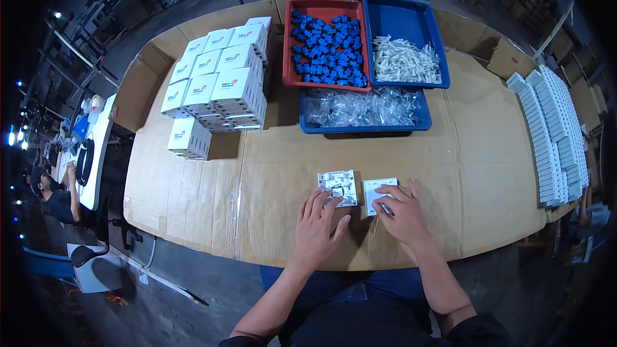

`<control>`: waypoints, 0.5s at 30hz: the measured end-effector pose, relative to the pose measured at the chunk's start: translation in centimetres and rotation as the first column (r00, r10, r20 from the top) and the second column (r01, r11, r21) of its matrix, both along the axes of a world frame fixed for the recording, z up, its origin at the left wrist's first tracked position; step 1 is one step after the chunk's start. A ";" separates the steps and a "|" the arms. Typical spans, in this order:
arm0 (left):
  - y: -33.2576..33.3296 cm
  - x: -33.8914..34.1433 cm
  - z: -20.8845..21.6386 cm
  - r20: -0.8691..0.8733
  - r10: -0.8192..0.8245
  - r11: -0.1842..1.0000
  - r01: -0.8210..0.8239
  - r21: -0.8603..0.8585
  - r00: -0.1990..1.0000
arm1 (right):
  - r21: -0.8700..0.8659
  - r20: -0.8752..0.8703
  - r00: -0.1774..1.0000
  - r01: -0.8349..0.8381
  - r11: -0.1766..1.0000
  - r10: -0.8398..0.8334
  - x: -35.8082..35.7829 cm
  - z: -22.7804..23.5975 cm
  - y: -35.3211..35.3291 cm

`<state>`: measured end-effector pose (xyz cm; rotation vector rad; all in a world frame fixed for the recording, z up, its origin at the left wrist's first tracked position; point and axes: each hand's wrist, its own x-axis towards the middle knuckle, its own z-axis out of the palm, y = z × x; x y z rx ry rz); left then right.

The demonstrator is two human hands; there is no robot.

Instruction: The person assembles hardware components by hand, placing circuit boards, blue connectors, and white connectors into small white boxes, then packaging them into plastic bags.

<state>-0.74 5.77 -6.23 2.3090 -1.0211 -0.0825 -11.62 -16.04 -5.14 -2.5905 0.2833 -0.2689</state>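
Note:
Two square white plastic pieces lie side by side near the front edge of the cardboard-covered table. The left one, an open-faced housing (345, 195), shows a grey and white inside with a dark curved part. My left hand (313, 230) reaches over its lower left side, fingertips touching it and thumb held apart. The right piece is a flat white plate (371, 191), partly covered by my right hand (403, 213). Its index finger and thumb rest bent on the plate, while the outer fingers spread away. Whatever lies under the right fingertips is hidden.
Stacked white boxes (231, 83) stand at the back left. Behind the pieces are a red tray (288, 58) of blue-black parts, a blue tray (398, 16) of white slender parts and another blue tray (366, 130) of clear bags. White pieces (549, 135) are stacked right. A person (54, 196) sits far left.

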 end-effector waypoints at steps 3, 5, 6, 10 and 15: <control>0.4 -0.2 0.1 0.015 -0.010 1.000 0.010 -0.003 1.000 | 0.010 -0.011 1.000 0.003 1.000 -0.003 0.2 0.6 0.4; 0.4 0.0 -0.4 0.011 -0.012 1.000 0.012 -0.026 1.000 | -0.083 0.050 0.998 -0.025 0.996 0.029 0.9 0.8 0.0; 0.4 -0.1 -0.4 0.013 -0.010 1.000 0.010 -0.027 1.000 | -0.084 0.053 0.998 -0.026 0.996 0.031 1.5 1.0 0.0; 0.3 -0.3 -0.6 0.032 0.023 0.999 -0.022 -0.031 0.999 | -0.071 0.205 0.979 0.019 0.997 -0.005 6.1 2.3 -1.5; 0.8 -0.4 -1.5 0.030 0.028 0.993 -0.025 -0.111 0.999 | -0.117 0.269 0.963 0.001 0.993 0.030 16.1 3.4 -5.3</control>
